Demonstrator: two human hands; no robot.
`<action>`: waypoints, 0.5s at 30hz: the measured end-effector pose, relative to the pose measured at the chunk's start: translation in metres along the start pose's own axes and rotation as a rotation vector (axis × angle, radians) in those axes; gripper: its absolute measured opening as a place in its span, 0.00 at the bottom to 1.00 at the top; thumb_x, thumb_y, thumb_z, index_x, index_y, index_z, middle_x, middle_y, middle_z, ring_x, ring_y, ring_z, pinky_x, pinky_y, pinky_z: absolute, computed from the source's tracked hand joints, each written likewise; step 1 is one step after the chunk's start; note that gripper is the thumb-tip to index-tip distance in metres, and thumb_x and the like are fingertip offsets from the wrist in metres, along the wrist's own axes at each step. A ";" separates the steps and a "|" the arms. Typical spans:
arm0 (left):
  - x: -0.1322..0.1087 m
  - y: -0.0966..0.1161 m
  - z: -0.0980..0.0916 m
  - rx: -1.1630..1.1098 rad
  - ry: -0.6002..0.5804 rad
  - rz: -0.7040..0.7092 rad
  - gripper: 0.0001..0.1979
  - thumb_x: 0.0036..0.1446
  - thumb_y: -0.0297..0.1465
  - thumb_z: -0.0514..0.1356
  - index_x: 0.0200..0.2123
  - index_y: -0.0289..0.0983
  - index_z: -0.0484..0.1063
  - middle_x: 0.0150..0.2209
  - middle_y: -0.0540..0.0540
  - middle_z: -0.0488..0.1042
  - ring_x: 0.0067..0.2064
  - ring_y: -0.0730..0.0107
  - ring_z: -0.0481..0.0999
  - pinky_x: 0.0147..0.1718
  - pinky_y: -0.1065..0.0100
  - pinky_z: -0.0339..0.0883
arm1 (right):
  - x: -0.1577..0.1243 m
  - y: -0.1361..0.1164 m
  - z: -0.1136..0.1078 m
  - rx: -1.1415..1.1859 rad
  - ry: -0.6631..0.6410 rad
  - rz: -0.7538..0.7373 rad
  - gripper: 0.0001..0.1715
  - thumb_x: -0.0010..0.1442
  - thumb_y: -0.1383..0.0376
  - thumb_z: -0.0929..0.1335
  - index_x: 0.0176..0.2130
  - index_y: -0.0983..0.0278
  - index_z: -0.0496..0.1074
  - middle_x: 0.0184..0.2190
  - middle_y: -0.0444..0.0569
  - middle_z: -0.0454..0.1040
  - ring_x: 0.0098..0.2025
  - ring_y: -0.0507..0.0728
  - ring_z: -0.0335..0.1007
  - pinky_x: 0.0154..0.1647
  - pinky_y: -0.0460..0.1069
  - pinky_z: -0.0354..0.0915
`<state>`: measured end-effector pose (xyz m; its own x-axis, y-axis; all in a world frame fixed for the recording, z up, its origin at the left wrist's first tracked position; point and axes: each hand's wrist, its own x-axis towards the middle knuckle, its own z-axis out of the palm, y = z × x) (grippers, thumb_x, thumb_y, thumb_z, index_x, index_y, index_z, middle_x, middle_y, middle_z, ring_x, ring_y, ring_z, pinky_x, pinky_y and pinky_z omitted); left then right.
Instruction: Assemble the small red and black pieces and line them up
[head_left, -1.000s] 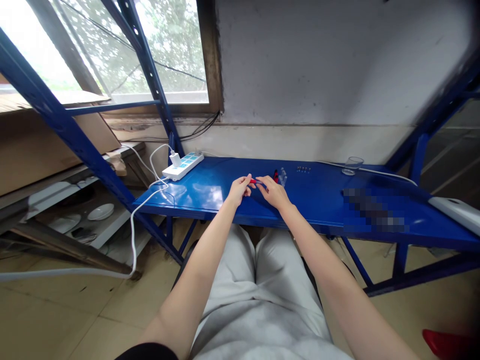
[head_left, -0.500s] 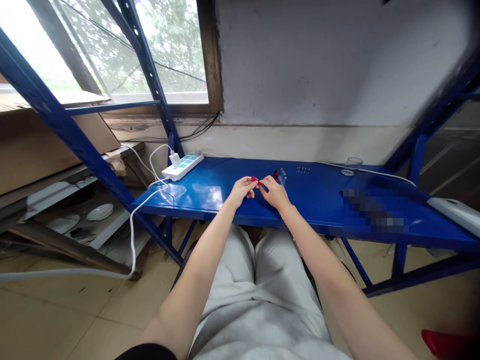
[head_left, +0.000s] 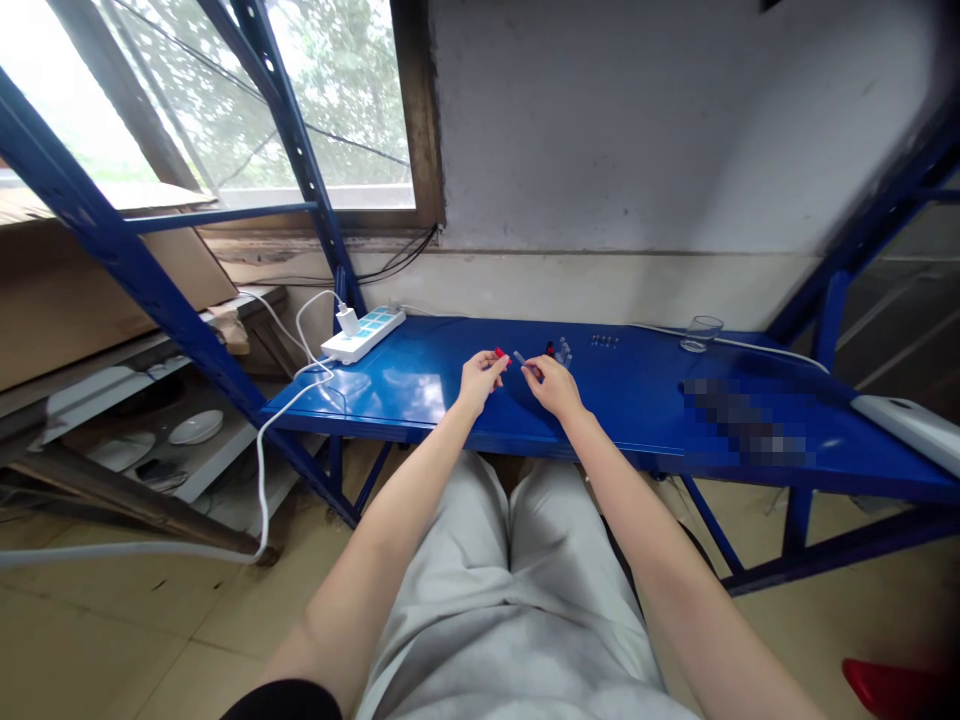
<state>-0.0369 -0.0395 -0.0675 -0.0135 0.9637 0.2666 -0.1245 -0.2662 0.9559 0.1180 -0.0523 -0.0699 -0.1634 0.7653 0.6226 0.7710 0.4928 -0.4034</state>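
Note:
My left hand [head_left: 480,380] pinches a small red piece [head_left: 500,352] between thumb and fingertips, above the blue table [head_left: 405,390]. Just to its right, my right hand [head_left: 551,385] has a small, clear, slim piece [head_left: 519,357] in its fingertips, pointing toward the left hand. A narrow gap separates the two pieces, and both are too small to name. Beyond the right hand, small red pieces [head_left: 550,349] lie beside several clear plastic pieces [head_left: 564,351]. Farther right is a row of tiny light-coloured parts [head_left: 604,341].
A white power strip [head_left: 364,336] with a plug and cable lies at the table's left end. At the back right stands a clear glass [head_left: 700,335]. A blurred-out dark object [head_left: 742,420] and a white device [head_left: 911,430] are on the right.
My hands have moved slightly apart from where they met at the red piece. The clear piece now shows in my right fingertips, separate from the red one in my left.

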 end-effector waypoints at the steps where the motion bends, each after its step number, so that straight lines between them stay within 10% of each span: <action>1: 0.000 0.000 0.003 0.046 -0.019 0.011 0.15 0.44 0.39 0.63 0.30 0.33 0.68 0.25 0.50 0.70 0.18 0.83 0.64 0.16 0.77 0.54 | 0.000 0.002 -0.001 0.022 0.021 0.015 0.18 0.59 0.57 0.58 0.37 0.65 0.70 0.27 0.49 0.69 0.28 0.53 0.64 0.29 0.46 0.58; 15: 0.003 0.003 0.058 0.824 -0.244 0.092 0.09 0.47 0.35 0.60 0.31 0.36 0.73 0.31 0.46 0.75 0.33 0.68 0.73 0.34 0.69 0.64 | -0.016 0.052 -0.039 0.032 -0.037 0.305 0.15 0.52 0.57 0.64 0.33 0.64 0.73 0.29 0.49 0.75 0.28 0.54 0.68 0.29 0.47 0.60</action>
<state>0.0205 -0.0382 -0.0570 0.2373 0.9313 0.2762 0.6272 -0.3640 0.6886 0.1848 -0.0553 -0.0744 0.0496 0.8943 0.4446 0.7683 0.2503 -0.5892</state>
